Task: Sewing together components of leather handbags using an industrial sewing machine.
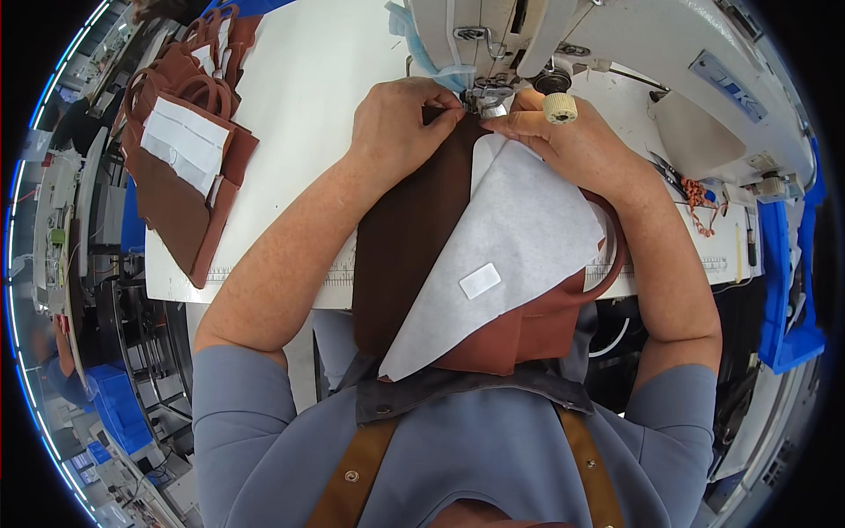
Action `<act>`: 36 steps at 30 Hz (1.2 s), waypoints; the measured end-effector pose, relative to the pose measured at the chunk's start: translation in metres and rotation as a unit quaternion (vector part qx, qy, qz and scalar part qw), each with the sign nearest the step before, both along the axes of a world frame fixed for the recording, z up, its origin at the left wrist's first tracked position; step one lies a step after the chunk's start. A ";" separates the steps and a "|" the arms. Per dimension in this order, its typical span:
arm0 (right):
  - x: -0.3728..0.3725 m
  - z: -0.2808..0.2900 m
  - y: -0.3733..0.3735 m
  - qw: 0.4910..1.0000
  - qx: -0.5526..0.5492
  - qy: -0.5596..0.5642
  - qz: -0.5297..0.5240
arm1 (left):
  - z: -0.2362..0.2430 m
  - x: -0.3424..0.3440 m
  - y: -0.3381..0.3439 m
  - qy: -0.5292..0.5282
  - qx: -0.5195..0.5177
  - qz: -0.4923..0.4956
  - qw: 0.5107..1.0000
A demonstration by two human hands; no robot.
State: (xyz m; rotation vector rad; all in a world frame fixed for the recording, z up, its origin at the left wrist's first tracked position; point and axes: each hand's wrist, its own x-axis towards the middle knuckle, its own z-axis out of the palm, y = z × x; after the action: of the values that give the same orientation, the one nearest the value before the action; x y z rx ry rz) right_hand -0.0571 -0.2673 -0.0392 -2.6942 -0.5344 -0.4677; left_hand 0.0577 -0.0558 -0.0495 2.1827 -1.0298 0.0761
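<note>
A dark brown fabric panel [409,246] runs up from my lap to the presser foot [484,95] of a white sewing machine [664,62]. My left hand [396,128] pinches its upper edge just left of the foot. My right hand [563,136] has its fingers closed on the top of the work just right of the foot, partly behind a cream knob [560,108]. A white interfacing piece [519,220] with a small white rectangle lies folded over the panel. Beneath it is a rust-red piece [488,343] with a looped handle [613,264].
A pile of rust-red bag pieces [224,163] lies on the white table [290,62] at left. Scissors [669,172] and orange tangled cord [697,207] lie at right, beside a blue bin [783,290]. A co-worker [63,361] is at the far left.
</note>
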 end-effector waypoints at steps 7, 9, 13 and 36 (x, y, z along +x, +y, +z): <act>0.002 -0.004 -0.001 1.000 0.014 -0.012 0.000 | -0.003 0.001 0.000 -0.024 -0.001 -0.003 1.000; 0.002 -0.002 0.000 1.000 0.025 -0.008 0.003 | -0.003 0.002 0.000 -0.025 -0.005 -0.002 1.000; 0.001 0.001 0.000 1.000 0.026 0.010 -0.013 | -0.002 0.000 0.000 -0.041 -0.002 -0.002 0.999; 0.006 0.000 -0.002 0.997 0.051 0.064 -0.007 | -0.006 0.015 -0.001 -0.090 0.002 -0.017 0.996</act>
State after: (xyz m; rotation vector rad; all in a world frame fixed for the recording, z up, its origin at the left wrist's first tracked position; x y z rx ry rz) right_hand -0.0515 -0.2696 -0.0390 -2.6093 -0.4422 -0.3153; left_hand 0.0723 -0.0570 -0.0556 2.1912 -1.1671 0.2603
